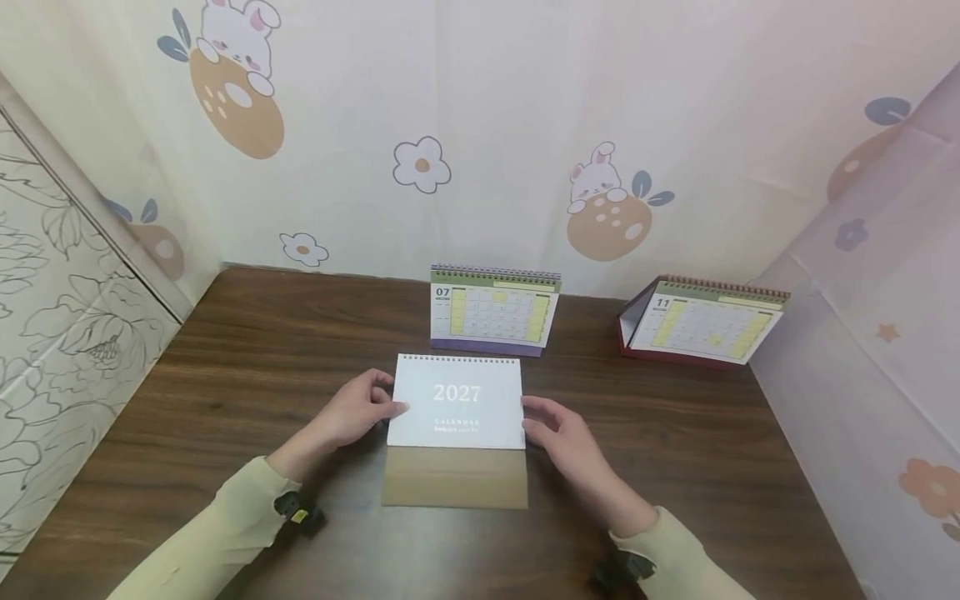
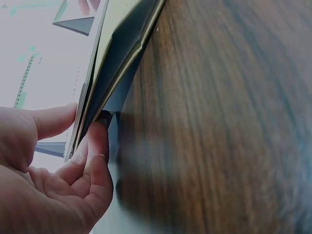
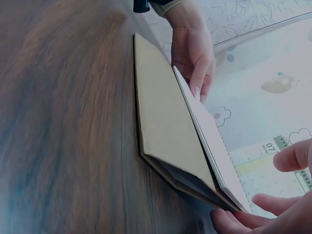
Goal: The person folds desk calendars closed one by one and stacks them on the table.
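Observation:
A white desk calendar [image 1: 457, 404] marked 2027 lies tilted back on the table, its spiral edge away from me and its tan folded base [image 1: 455, 477] toward me. My left hand [image 1: 363, 408] pinches its left edge. In the left wrist view, the thumb [image 2: 56, 119] presses the page side while the fingers [image 2: 97, 173] bend behind the board. My right hand [image 1: 566, 442] is at the right edge. The right wrist view shows its lower fingertips [image 3: 226, 220] touching the base's corner, with the thumb [image 3: 292, 156] held off the pages.
Behind it stands a calendar [image 1: 495, 308] with a purple base, showing 07. A calendar [image 1: 705, 321] with a red base, showing 11, stands at the back right. The dark wooden table [image 1: 247, 350] meets a patterned curtain [image 1: 495, 100] at the back.

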Demonstrator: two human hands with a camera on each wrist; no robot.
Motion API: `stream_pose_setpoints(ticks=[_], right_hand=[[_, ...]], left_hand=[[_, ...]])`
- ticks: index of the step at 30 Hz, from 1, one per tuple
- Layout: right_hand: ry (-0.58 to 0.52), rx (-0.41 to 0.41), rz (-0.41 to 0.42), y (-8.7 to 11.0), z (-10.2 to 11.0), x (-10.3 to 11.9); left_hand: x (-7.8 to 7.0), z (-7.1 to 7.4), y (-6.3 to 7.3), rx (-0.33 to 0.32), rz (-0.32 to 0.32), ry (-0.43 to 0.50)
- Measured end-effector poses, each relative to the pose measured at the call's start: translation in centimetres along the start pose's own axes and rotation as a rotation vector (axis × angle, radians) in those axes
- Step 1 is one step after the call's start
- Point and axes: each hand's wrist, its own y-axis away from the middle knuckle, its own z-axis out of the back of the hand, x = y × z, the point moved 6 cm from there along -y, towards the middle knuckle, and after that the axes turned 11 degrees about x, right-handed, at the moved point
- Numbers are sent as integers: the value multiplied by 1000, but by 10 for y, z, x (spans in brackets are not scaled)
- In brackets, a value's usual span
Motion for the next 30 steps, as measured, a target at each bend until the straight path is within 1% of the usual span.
stream_pose_setpoints(ticks=[4, 8, 13, 20, 30], right_hand=[[-154, 39, 15, -1, -7, 1], [-228, 76, 30, -3, -13, 3], [-261, 105, 50, -6, -22, 6], [-291, 108, 63, -11, -34, 7], [-307, 160, 76, -19, -51, 18]], left_hand=[[2, 5, 2, -30, 7, -34], [5, 11, 5, -64, 11, -57], [8, 19, 10, -95, 15, -47], [16, 27, 16, -115, 21, -38], [25, 40, 25, -164, 45, -72]])
